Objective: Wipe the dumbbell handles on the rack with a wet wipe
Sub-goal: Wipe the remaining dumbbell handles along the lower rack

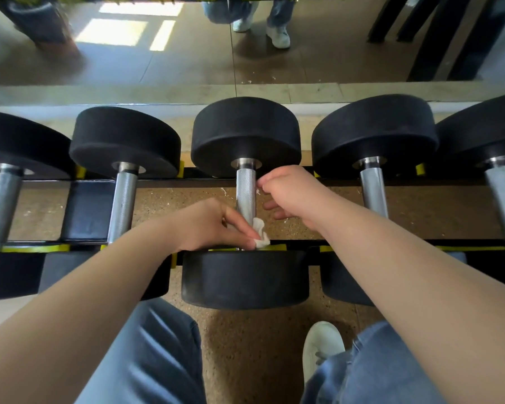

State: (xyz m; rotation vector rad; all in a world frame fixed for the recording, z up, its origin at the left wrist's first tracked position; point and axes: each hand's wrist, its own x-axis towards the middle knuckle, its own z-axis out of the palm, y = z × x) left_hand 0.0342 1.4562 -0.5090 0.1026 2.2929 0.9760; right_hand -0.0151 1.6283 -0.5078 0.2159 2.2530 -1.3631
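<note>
Several black dumbbells lie side by side on a low black rack [88,211] with yellow pads. The middle dumbbell [245,135] has a knurled steel handle [245,193]. My left hand [213,225] pinches a small crumpled white wet wipe [260,236] against the near end of that handle. My right hand [292,193] is beside the handle's far part, its fingertips pinching a small white scrap at the handle's right side, the other fingers loosely curled below.
Neighbouring dumbbell handles [123,202] [373,193] stand close on both sides. A mirror [158,53] runs behind the rack, showing legs and white shoes. My knees in jeans and a white shoe [318,351] are on the brown speckled floor before the rack.
</note>
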